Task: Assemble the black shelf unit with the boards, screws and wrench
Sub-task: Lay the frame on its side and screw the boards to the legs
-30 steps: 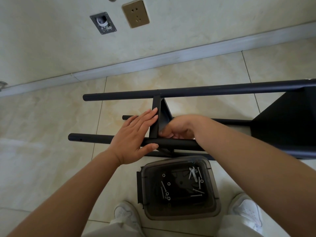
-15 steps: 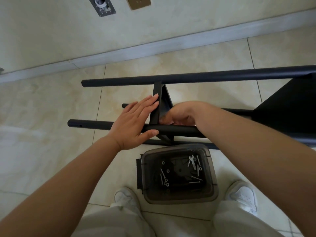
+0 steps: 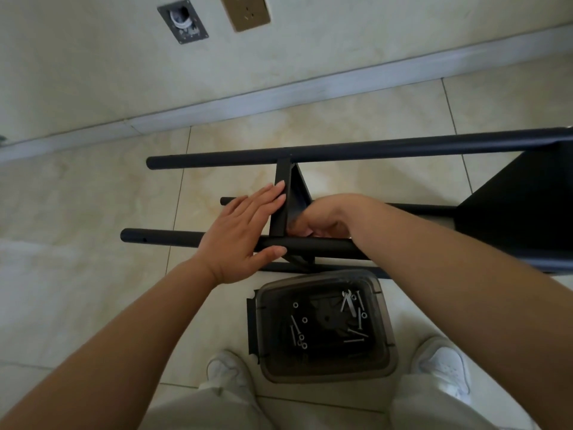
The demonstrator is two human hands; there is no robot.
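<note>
We have the black tubular metal shelf frame lying on its side on the floor at twelve o'clock from our feet. Our left hand lies flat, fingers straight, against the upright black board, thumb under the near tube. Our right hand curls behind it; what it grips is hidden. Keep the board square while threading. Spare silver screws and the small wrench wait in the smoky plastic tub at six o'clock.

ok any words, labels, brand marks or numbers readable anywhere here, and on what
None can be read.
Wall socket: slots only, no lettering.
Grey wall plate: no print legible.
Plastic bin: no label shows.
Black shelf frame: bare.
White shoes: no logo visible.
</note>
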